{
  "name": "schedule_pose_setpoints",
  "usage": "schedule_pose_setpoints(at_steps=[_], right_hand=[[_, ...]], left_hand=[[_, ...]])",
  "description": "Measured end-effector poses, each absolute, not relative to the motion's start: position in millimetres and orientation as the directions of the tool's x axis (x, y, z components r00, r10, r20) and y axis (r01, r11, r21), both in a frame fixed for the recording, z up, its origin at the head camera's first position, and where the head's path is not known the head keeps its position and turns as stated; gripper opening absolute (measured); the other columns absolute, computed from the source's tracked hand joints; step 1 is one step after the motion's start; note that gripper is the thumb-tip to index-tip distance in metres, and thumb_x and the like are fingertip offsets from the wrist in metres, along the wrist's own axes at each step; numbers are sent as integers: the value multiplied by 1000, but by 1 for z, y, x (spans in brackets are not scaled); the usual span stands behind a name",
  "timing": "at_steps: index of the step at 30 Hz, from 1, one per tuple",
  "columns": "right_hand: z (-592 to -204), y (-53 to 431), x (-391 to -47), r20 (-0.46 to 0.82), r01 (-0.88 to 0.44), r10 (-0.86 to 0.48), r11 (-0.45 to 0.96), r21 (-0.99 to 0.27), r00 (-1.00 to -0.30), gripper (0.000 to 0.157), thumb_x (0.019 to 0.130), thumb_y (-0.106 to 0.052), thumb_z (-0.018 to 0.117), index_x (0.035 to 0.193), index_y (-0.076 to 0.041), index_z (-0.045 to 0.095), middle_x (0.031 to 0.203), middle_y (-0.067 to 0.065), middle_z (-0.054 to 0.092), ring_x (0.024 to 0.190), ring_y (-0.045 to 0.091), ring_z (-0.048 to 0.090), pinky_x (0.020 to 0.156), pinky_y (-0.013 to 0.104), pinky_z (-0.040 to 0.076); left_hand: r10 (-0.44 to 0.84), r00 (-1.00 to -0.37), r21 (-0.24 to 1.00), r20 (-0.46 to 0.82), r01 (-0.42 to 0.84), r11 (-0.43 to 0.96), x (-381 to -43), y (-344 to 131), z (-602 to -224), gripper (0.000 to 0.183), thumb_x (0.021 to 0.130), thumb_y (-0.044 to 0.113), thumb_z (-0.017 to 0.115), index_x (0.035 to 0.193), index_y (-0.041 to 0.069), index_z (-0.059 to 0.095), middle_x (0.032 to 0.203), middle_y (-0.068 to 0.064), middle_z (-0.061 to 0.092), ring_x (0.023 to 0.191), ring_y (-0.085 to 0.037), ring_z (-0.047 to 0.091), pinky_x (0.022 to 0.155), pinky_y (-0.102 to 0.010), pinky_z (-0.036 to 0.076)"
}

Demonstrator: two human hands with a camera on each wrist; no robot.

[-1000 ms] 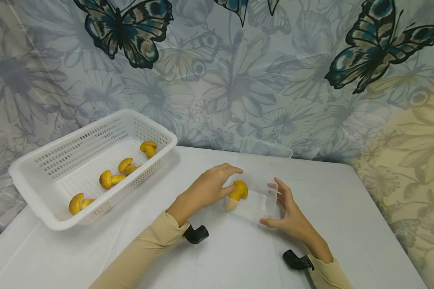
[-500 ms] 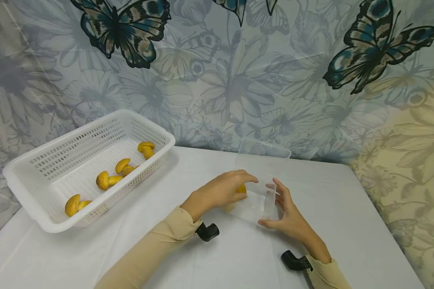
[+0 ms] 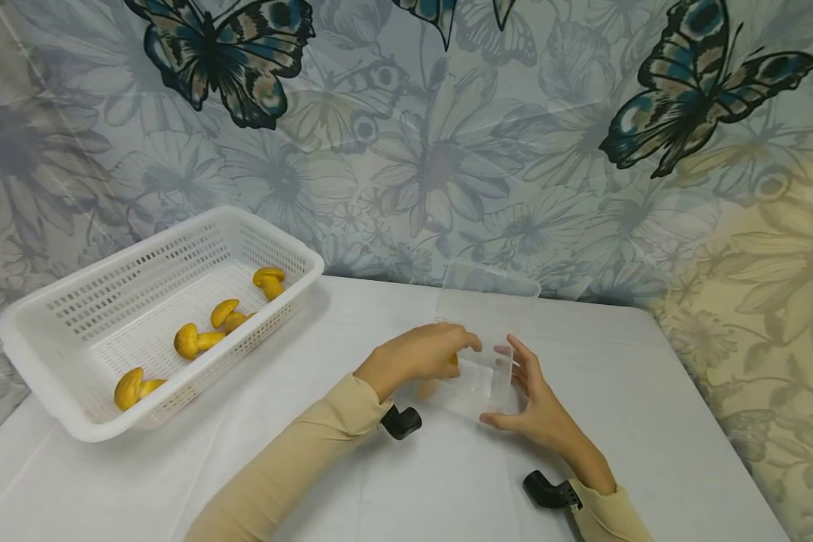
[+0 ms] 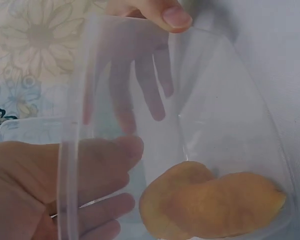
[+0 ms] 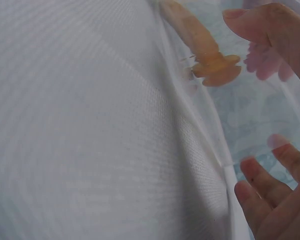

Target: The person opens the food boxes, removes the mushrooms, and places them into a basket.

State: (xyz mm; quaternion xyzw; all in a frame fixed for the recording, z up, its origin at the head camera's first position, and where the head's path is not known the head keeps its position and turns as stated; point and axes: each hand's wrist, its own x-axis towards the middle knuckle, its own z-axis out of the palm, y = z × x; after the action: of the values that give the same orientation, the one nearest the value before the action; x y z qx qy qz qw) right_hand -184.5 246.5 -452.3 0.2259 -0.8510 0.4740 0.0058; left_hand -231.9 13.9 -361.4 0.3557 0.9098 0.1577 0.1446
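A yellow mushroom [image 4: 215, 200] lies on its side in the clear plastic container [image 3: 477, 380]. Only a sliver of its yellow cap shows in the head view, with my left hand [image 3: 423, 354] over the container's left part. Seen through the plastic, the left fingers [image 4: 102, 210] extend straight inside, apart from the mushroom. My right hand [image 3: 538, 395] holds the container's right end, its thumb [image 4: 177, 17] at the near corner and its fingers [image 5: 265, 182] spread around the far side. In the right wrist view, the mushroom [image 5: 215, 67] shows through the wall.
A white perforated basket [image 3: 95, 406] with several yellow mushrooms [image 3: 190, 342] stands at the left. Behind the container, a clear plastic lid [image 3: 491, 280] leans near the patterned backdrop [image 3: 440, 158]. A white cloth covers the table [image 3: 474, 482].
My left hand has moved right and down over the container, covering most of the mushroom from the head camera. The right hand keeps its place at the right end.
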Motion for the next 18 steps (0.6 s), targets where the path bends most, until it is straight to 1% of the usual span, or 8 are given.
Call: schedule_pose_setpoints(at_steps=[3,6,9,14,18], right_hand=[[-452,246,-185,228,-393,-381,443,-806,-896,123,70,-9,90,159,-27,6,152,17,35,139,40,31,103,0,26],[-453,246,-184,231,-395,-379,444,-804,-896,123,70,-9,90,159,-27,6,152,16,36,139,38,31,103,0,26],[-454,246,-185,239,-401,-378,438,-805,-894,123,70,-8,90,159,-26,6,152,17,36,139,39,30,103,-1,26],[-454,246,-185,238,-401,-380,440,-804,-894,123,70,-9,90,159,-26,6,152,18,35,139,42,30,102,-1,26],[-453,247,-185,229,-394,-380,445,-804,-896,123,71,-9,89,159,-24,6,153,18,35,140,43,30,103,-1,26]], left_hand=[[678,-715,351,-171,599,720,-233,19,-364,49,91,13,72,138,18,58,130,0,63,96,-9,62,89,-23,52],[666,-723,292,-184,607,739,-233,24,-366,47,90,13,73,135,18,60,126,0,65,99,-11,64,91,-25,53],[660,-728,265,-185,610,747,-232,26,-367,44,89,14,74,131,18,62,123,2,68,101,-11,65,91,-26,53],[678,-719,316,-150,615,722,-233,23,-367,40,89,9,73,128,17,64,116,1,70,98,-12,61,87,-23,51],[709,-699,370,-95,636,677,-233,17,-364,39,91,4,68,128,17,65,116,-1,70,105,-14,57,88,-22,50]])
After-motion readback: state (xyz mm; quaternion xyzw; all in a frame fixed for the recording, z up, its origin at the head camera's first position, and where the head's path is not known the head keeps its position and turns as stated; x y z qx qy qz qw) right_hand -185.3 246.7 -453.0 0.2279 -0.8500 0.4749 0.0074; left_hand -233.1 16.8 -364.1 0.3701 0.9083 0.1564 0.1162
